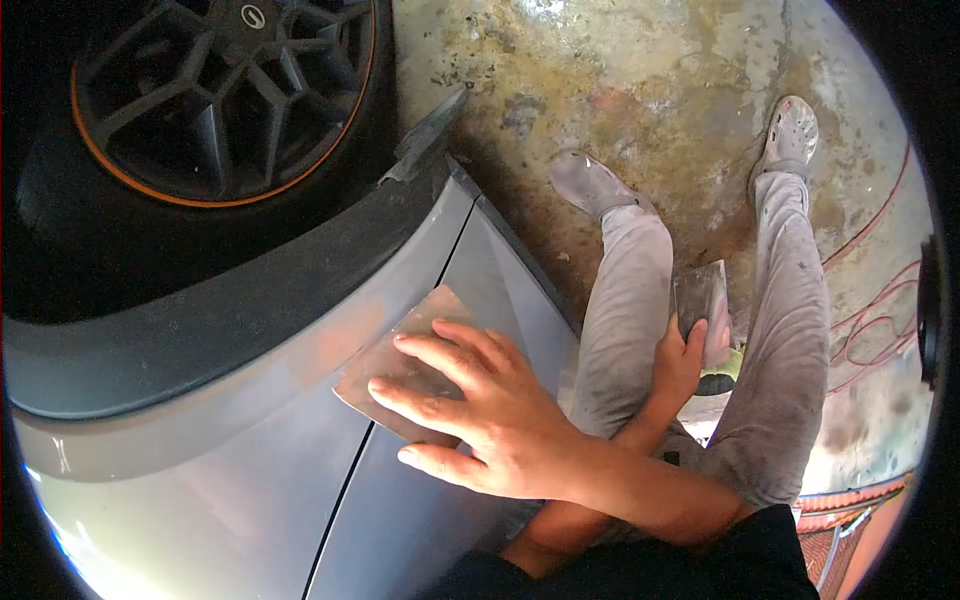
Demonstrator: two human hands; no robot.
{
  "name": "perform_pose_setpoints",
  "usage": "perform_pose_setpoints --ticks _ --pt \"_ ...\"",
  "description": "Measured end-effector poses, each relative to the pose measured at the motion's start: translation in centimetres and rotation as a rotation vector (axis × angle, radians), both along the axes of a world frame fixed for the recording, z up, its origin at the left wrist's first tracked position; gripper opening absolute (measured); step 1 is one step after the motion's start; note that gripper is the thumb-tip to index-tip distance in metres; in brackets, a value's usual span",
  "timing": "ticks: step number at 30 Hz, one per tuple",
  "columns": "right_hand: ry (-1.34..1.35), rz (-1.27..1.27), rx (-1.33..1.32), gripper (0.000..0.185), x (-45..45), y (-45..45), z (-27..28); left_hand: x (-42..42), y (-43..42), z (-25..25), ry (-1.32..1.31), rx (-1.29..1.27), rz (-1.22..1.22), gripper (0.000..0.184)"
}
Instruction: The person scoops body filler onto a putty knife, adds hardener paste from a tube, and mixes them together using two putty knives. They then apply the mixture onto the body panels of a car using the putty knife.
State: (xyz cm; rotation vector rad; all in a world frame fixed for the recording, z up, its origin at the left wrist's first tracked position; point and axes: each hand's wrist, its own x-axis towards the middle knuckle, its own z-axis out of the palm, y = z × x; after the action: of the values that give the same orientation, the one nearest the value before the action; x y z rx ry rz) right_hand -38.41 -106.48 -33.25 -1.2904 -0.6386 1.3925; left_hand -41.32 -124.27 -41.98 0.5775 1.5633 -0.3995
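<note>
My right hand (500, 420) lies palm down with its fingers over a thin, flat, brownish-grey putty spreader (440, 305) against the silver car body panel (240, 470). The spreader sits across the dark panel gap, and my palm hides part of it. Beside it on the panel is a dull pinkish-brown patch (345, 340). Between my knees, my left hand (682, 365) grips a flat grey plate (705, 300) with pale pink smears along one side. My right forearm crosses over the left one.
A black wheel (250, 90) with an orange rim line stands at upper left, under the dark wheel-arch trim (200, 300). A grey flap (430, 135) juts from the trim's end. My legs and clogs (790, 135) rest on the stained concrete floor (660, 60). Red hose (870, 320) coils at right.
</note>
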Motion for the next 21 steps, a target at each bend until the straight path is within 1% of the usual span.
perform_pose_setpoints --ticks 11,15,21 --pt "0.023 0.006 0.000 0.061 -1.9 0.1 0.0 -0.3 0.5 0.3 0.009 -0.017 0.007 0.051" --pt "0.022 0.037 0.030 0.061 -0.8 -1.2 -0.4 -0.2 0.6 0.4 0.009 -0.017 0.012 0.053" --pt "-0.025 0.036 -0.007 0.060 0.4 0.3 0.4 -0.2 0.8 0.5 0.006 -0.019 0.020 0.055"
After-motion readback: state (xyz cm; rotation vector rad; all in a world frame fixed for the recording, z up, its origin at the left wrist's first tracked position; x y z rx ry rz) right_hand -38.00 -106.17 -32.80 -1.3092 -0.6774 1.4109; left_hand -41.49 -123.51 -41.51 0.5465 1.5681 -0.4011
